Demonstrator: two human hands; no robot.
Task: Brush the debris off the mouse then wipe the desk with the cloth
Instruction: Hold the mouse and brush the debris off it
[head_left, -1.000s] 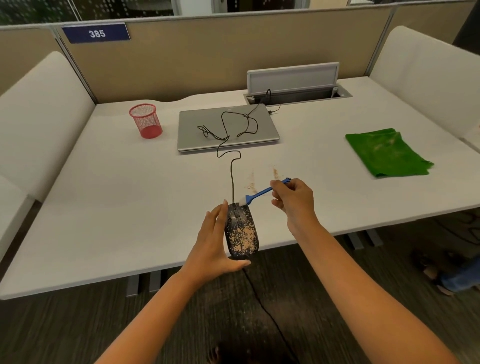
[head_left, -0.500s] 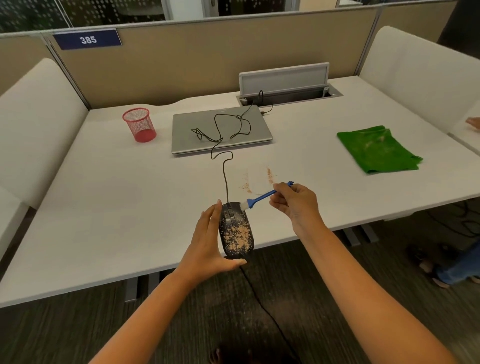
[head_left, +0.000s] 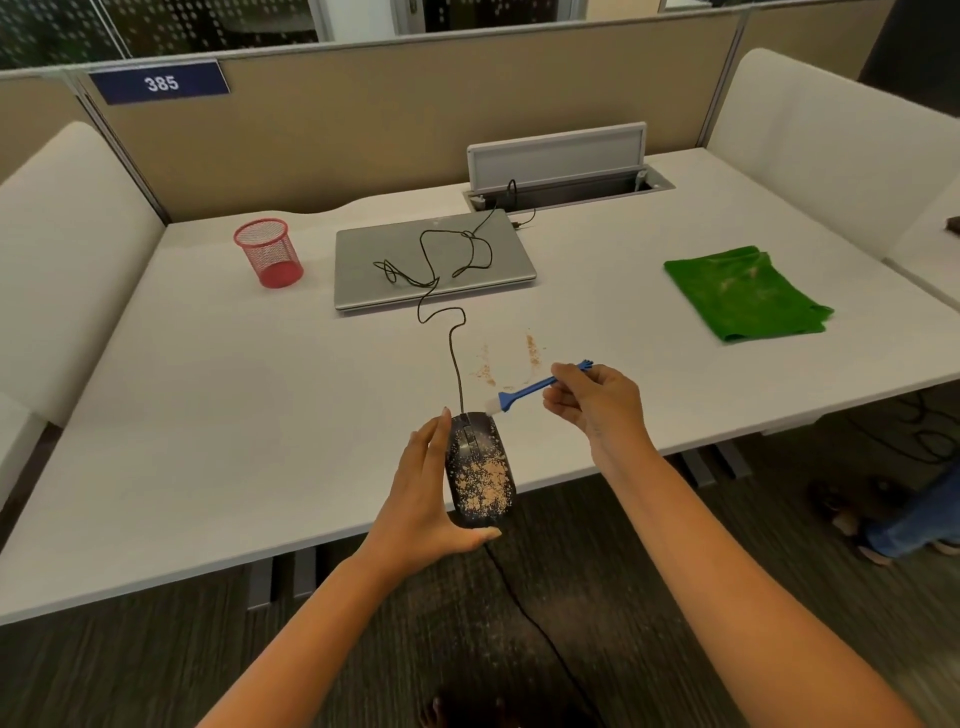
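While your left hand (head_left: 431, 499) cradles the light, rigid, smooth-shelled mouse (head_left: 480, 470) by its flanks at the desk (head_left: 234, 415) edge, your right hand (head_left: 592, 400) pinches the brush (head_left: 524, 391) handle; stroke lightly, since loose debris (head_left: 485, 480) scatters.

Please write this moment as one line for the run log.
step: brushing mouse | left hand: holds mouse | right hand: pinches blue brush | debris: on mouse, some on desk | cloth: unused
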